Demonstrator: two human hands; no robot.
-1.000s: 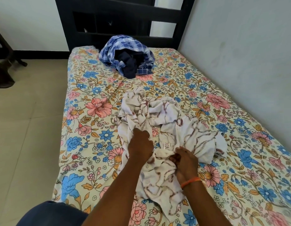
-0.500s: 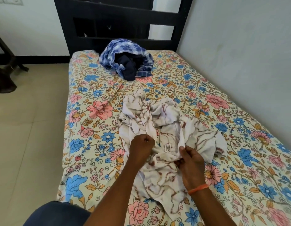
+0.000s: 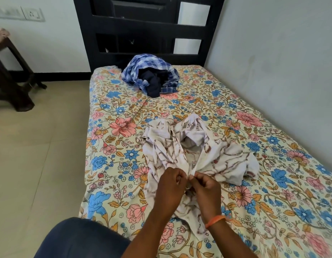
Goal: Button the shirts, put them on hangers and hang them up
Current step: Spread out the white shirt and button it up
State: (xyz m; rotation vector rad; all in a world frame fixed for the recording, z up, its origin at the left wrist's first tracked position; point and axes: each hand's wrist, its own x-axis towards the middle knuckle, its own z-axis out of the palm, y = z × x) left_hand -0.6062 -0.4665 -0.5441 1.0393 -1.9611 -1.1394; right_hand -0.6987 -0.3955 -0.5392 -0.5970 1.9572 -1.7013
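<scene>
Setting: I look down from a head camera at a single bed with a floral sheet, against a pale wall, with a dark slatted headboard at the far end.

Shirt in hand: a white shirt with brown marbling lies crumpled and open in the middle of the bed, its inner label showing near the collar.

Left hand: my left hand is at the shirt's near end, fingers curled, pinching one front edge of the cloth.

Right hand: my right hand, with an orange band at the wrist, pinches the opposite edge, fingers curled tight. The two hands meet almost fingertip to fingertip.

Button: I cannot tell whether a button is passing through a hole; the fingers hide it.

Other shirts: a blue checked shirt sits in a heap near the headboard, wrapped around a dark navy garment, well apart from my hands.

Hangers: none in view.

Progress, as I judge it: early. The white shirt gapes open along most of its front, so at best one fastening is under way.

Left to do: finish buttoning it, button the heaped garments, then hanger and hang every one.

Also present: a dark stool stands on the tiled floor to the left, and a wall socket is above it.
</scene>
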